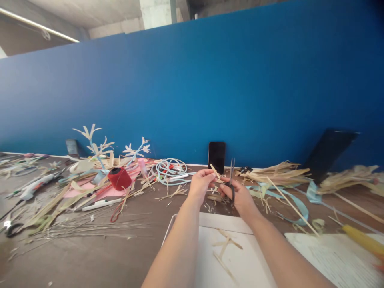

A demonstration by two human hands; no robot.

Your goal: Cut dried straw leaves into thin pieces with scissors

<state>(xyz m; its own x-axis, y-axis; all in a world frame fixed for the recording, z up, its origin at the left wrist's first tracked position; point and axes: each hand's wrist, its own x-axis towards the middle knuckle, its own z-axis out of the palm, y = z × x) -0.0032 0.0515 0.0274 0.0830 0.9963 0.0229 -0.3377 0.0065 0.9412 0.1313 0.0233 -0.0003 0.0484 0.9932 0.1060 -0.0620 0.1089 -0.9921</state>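
Note:
My left hand (203, 182) pinches a small strip of dried husk (215, 171), its pale tip sticking up above the fingers. Close beside it, my right hand (238, 195) is closed round the dark handles of a pair of scissors (232, 178), whose blades point upward. Fingertips of the right hand also come near the lower part of the strip; whether they touch it I cannot tell. Below my forearms lies a white box or board (207, 240) with a few husk pieces (224, 245) on it.
A black phone (217, 155) leans on the blue partition (240, 88) behind my hands. Leftward are husk flowers (100, 148), a red thread spool (119, 179), coiled pale-blue tubing (172, 170), a glue gun (37, 186) and thin wires (87, 230). To the right lie husk bundles (279, 174) and blue ribbon (300, 208).

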